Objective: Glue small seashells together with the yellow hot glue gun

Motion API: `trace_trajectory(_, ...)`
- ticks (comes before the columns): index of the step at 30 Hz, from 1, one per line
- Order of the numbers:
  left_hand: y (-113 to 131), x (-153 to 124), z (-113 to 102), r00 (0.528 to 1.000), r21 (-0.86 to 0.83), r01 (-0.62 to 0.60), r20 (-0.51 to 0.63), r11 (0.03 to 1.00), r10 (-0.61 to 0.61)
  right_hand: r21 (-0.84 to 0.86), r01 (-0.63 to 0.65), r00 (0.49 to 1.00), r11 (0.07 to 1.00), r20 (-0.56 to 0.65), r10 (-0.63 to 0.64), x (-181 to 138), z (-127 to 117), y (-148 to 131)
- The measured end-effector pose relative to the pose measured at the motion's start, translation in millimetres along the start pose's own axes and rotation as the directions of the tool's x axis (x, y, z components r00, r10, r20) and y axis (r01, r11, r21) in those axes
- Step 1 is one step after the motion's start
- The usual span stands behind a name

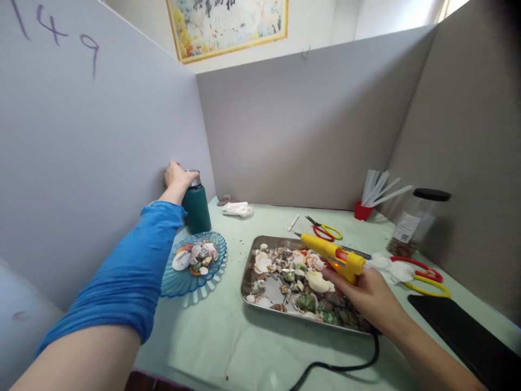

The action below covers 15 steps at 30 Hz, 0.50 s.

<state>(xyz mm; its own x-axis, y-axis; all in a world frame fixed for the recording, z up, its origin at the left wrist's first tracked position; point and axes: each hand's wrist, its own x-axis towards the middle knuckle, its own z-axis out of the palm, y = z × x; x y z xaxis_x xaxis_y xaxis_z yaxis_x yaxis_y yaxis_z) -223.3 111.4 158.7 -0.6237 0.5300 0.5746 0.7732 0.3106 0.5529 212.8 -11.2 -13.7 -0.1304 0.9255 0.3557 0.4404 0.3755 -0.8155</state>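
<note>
At the far left, my left hand [177, 176] is closed around the silver cap of a dark green thermos bottle [197, 209]; the fingers on its far side are partly hidden. The bottle stands upright beside the left partition. My right hand [368, 296] grips a yellow hot glue gun [331, 254], its nozzle pointing left and its small orange light lit. Below the gun lies a metal tray [244, 271] of seashells [303, 301]. A blue glass plate [179, 285] with a pile of shells [199, 255] is nearest to the bottle.
Scissors [325, 231] and a white marker [293, 223] lie behind the tray. To the right are a red cup [362, 210] of glue sticks, a lidded jar [415, 222], tissue [386, 267], red-and-yellow handles [427, 278] and a black slab [464, 336]. A black cord [337, 368] crosses the front.
</note>
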Motion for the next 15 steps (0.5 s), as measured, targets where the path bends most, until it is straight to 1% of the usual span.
trace_trajectory(1, 2, -1, -1, 0.997, 0.014, -0.057, -0.053, 0.998, 0.058, 0.021, -0.010, 1.000, 1.000, 0.001, 0.010, 0, 0, 0)
trace_trajectory(2, 5, -4, -1, 0.983, 0.042, -0.149, -0.104, 0.988, 0.153, 0.042, -0.021, 1.000, 0.999, 0.003, 0.021, 0, 0, 0)
trace_trajectory(3, 10, -10, 0, 0.952, 0.079, -0.274, -0.121, 0.959, 0.282, 0.064, -0.033, 0.999, 0.997, 0.004, 0.033, 0, 0, 0)
trace_trajectory(4, 15, -18, 3, 0.905, 0.114, -0.412, -0.067, 0.904, 0.421, 0.086, -0.047, 0.999, 0.995, 0.006, 0.047, 0, 0, -1)
trace_trajectory(5, 21, -29, 8, 0.838, 0.132, -0.544, 0.049, 0.829, 0.543, 0.109, -0.060, 0.998, 0.992, 0.005, 0.060, 0, 1, -3)
trace_trajectory(6, 26, -42, 16, 0.724, 0.119, -0.684, 0.225, 0.719, 0.652, 0.130, -0.072, 0.997, 0.989, -0.002, 0.073, 1, 1, -4)
trace_trajectory(7, 30, -58, 25, 0.574, 0.077, -0.797, 0.409, 0.600, 0.710, 0.149, -0.084, 0.996, 0.985, -0.012, 0.087, 1, 1, -6)
trace_trajectory(8, 34, -74, 37, 0.438, 0.032, -0.862, 0.548, 0.506, 0.713, 0.165, -0.095, 0.995, 0.982, -0.025, 0.101, 1, 2, -8)
trace_trajectory(9, 35, -91, 49, 0.334, -0.005, -0.900, 0.634, 0.436, 0.697, 0.177, -0.104, 0.993, 0.979, -0.042, 0.113, 2, 2, -9)
trace_trajectory(10, 36, -107, 61, 0.266, -0.017, -0.926, 0.677, 0.376, 0.687, 0.182, -0.110, 0.991, 0.977, -0.055, 0.122, 2, 2, -9)
trace_trajectory(11, 36, -121, 72, 0.216, -0.015, -0.948, 0.700, 0.317, 0.680, 0.183, -0.113, 0.990, 0.977, -0.067, 0.127, 2, 1, -8)
trace_trajectory(12, 35, -133, 81, 0.184, -0.016, -0.959, 0.721, 0.282, 0.668, 0.176, -0.117, 0.989, 0.977, -0.070, 0.131, 3, 1, -5)
trace_trajectory(14, 32, -143, 91, 0.107, -0.086, -0.962, 0.755, 0.260, 0.647, 0.155, -0.120, 0.989, 0.981, -0.073, 0.132, 3, 0, 5)
trace_trajectory(15, 31, -142, 91, 0.084, -0.130, -0.953, 0.758, 0.275, 0.647, 0.128, -0.132, 0.988, 0.983, -0.067, 0.141, 3, -1, 12)
